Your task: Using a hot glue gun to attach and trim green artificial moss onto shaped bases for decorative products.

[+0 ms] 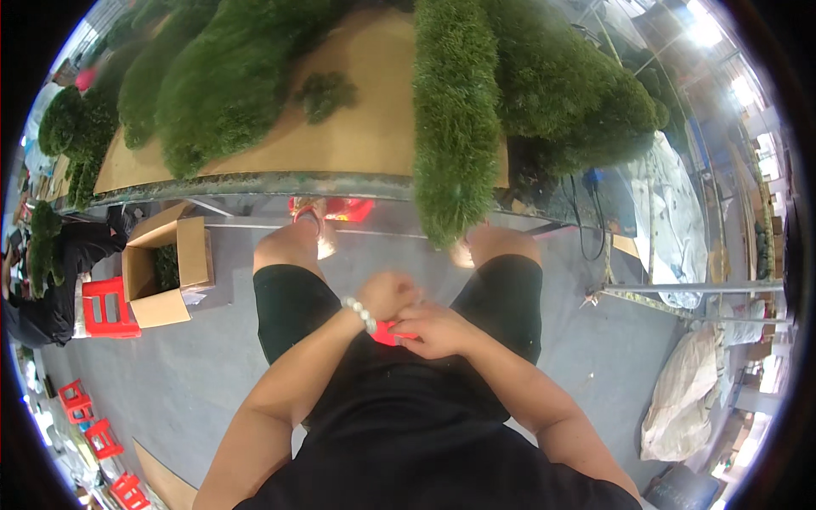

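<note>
My left hand [389,295], with a pale bead bracelet at its wrist, is over my lap and smeared by motion. Whether its fingers hold anything is hidden. Close against it, my right hand [432,330] has its fingers bent and pressed together, and anything between them is too small to make out. A bright red piece [387,335] shows just under the fingertips; whether it is held or lies behind them I cannot tell. Beyond my hands, a long strip of green artificial foliage [457,119] hangs over the near edge of the worktable [365,127].
Bushy green foliage bundles [225,85] are heaped on the table's left, with more foliage [569,93] on its right. An open cardboard box [198,255] and a red stool [110,308] stand left. A metal rail [697,288] and a pale sack [680,395] are right.
</note>
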### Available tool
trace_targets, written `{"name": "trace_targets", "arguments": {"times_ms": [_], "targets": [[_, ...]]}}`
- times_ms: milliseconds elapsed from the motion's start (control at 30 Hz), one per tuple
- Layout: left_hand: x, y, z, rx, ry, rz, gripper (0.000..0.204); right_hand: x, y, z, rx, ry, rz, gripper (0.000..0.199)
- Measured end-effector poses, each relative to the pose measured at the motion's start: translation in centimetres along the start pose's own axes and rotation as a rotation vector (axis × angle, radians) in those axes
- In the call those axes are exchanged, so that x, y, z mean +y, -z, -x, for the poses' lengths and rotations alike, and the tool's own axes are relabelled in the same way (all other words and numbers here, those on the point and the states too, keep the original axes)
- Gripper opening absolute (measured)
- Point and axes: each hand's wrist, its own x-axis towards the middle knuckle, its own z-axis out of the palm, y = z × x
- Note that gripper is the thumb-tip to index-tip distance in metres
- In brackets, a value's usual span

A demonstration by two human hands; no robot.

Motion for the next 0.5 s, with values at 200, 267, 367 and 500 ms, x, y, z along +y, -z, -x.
{"name": "trace_targets", "arguments": {"times_ms": [200, 267, 367, 500], "targets": [[-1.9, 2.1, -0.2, 0.167, 0.154, -0.198, 0.033, -0.5, 1.1, 0.7, 0.254, 0.028, -0.184, 0.027], [-1.0, 2.9, 0.2, 0.293, 0.17, -0.003, 0.036, -0.3, 1.4, 0.8, 0.239, -0.014, -0.221, 0.028], [0.9, 2.8, 0.3, 0.305, -0.198, 0.57, 0.046, 0.0, 1.3, 0.6, 0.062, -0.032, -0.129, 0.028], [7.1, 4.1, 1.0, 0.195, -0.246, 0.836, 0.052, -0.2, 1.2, 0.3, -0.067, -0.108, -0.06, 0.031]]}}
